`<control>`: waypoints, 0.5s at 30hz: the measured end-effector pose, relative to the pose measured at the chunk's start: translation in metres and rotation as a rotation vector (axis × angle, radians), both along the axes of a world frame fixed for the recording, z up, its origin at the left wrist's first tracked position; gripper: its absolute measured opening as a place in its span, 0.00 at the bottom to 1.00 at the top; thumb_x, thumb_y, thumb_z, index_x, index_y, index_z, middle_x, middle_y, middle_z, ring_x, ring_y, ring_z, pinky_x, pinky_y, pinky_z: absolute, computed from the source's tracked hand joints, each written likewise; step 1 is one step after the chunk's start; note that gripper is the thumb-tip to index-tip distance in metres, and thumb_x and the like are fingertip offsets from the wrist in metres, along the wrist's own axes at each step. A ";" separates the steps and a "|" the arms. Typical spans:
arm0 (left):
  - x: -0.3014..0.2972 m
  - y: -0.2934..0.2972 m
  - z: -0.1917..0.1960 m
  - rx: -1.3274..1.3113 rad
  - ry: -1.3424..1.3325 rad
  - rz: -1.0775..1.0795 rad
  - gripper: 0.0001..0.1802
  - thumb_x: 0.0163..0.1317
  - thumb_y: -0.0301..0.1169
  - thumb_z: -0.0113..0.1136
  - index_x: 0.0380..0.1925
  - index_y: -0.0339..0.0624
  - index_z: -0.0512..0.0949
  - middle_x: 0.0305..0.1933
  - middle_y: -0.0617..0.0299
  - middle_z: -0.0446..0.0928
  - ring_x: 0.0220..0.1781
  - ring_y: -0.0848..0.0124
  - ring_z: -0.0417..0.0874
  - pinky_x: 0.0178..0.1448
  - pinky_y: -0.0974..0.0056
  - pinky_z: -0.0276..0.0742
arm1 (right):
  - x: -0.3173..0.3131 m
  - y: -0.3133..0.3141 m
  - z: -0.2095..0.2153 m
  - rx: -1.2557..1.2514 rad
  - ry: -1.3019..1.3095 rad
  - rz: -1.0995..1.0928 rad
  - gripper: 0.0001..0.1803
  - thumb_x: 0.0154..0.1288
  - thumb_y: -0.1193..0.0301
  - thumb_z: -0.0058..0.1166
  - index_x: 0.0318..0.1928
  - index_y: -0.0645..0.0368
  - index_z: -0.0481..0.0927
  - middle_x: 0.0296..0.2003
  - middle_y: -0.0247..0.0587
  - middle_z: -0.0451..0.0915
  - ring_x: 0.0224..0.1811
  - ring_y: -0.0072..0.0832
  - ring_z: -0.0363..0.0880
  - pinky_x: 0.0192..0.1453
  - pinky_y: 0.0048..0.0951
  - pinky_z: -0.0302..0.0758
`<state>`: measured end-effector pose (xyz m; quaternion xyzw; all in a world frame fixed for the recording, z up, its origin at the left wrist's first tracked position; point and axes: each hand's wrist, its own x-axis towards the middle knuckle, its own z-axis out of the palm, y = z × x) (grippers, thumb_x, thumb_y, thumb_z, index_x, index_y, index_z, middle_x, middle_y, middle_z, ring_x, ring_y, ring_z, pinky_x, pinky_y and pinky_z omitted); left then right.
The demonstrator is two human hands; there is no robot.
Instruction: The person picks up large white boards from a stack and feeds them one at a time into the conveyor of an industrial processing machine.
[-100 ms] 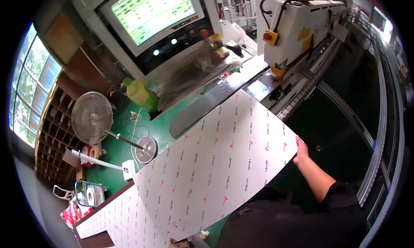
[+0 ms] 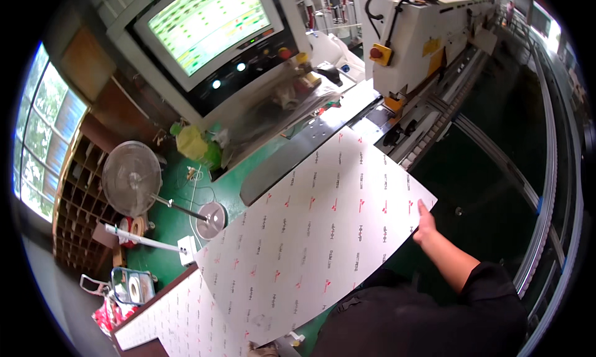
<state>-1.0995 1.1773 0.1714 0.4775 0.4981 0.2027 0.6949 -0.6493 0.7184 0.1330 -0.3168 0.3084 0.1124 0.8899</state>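
A large white panel [image 2: 304, 239], printed with repeated small red and dark marks, slants across the middle. My right hand [image 2: 424, 225] grips its right corner, thumb on top and the fingers hidden underneath. At the lower edge of the picture, a small part of my left hand [image 2: 264, 351], which looks gloved, holds the panel's near edge; most of it is cut off. The panel's far end reaches the metal table [image 2: 298, 149] of a machine. Beneath its left end lies another printed white panel [image 2: 155, 316] with a brown edge.
Beyond the metal table stands a control console with a lit screen [image 2: 211, 22]. The white machine body [image 2: 403, 47] carries a red-and-yellow stop button [image 2: 380, 54]. A pedestal fan [image 2: 131, 178] is on the green floor at left, near a pigeonhole shelf [image 2: 77, 196]. Metal rails [image 2: 546, 189] run along the right.
The view has shifted slightly. My right hand has its thumb further over the panel's corner. The panel stays in both hands, in almost the same position.
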 end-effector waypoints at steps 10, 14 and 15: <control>0.052 -0.038 -0.011 -0.003 0.152 -0.251 0.31 0.72 0.44 0.57 0.68 0.38 0.71 0.66 0.46 0.77 0.65 0.53 0.78 0.70 0.51 0.74 | 0.012 0.020 -0.007 0.257 0.015 -0.069 0.39 0.76 0.41 0.44 0.73 0.56 0.69 0.70 0.49 0.73 0.70 0.52 0.72 0.73 0.61 0.66; 0.059 -0.055 -0.022 -0.036 0.210 -0.328 0.30 0.72 0.44 0.57 0.68 0.38 0.71 0.65 0.46 0.78 0.65 0.53 0.77 0.71 0.51 0.73 | 0.041 -0.015 -0.008 0.260 0.054 -0.068 0.40 0.76 0.38 0.43 0.73 0.55 0.69 0.71 0.49 0.72 0.71 0.53 0.71 0.74 0.63 0.65; 0.072 -0.063 -0.026 -0.044 0.188 -0.318 0.30 0.72 0.44 0.58 0.68 0.38 0.71 0.65 0.47 0.78 0.65 0.53 0.77 0.71 0.51 0.73 | 0.050 -0.024 -0.007 0.258 0.049 -0.075 0.40 0.76 0.37 0.43 0.73 0.55 0.69 0.71 0.49 0.72 0.71 0.54 0.71 0.74 0.64 0.65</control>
